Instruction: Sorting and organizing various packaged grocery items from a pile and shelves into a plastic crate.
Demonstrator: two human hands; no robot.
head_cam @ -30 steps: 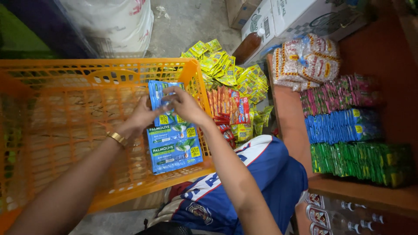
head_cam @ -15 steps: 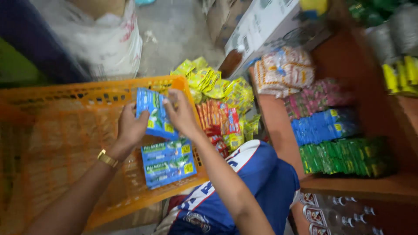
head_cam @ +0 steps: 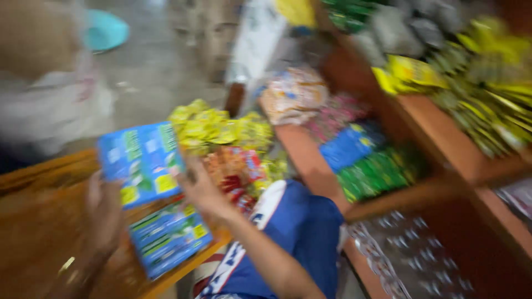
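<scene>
Left of centre, we hold the flat blue pack [head_cam: 143, 162] between our left hand [head_cam: 105, 213] and right hand [head_cam: 204, 191], each gripping an edge; it looks light, stiff and glossy.

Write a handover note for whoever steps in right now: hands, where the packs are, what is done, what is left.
The picture is blurred by motion.
Left hand: on the lower left edge of the raised blue pack.
Right hand: at that pack's right edge, fingers on it. Both hands hold it above the orange crate.
Second blue pack: lies in the crate by its near rim.
Yellow sachets and red sachets are heaped just beyond the crate.
Done: one pack lifted out of the crate.
Left: the lifted pack is not yet set down; the other is untouched.
</scene>
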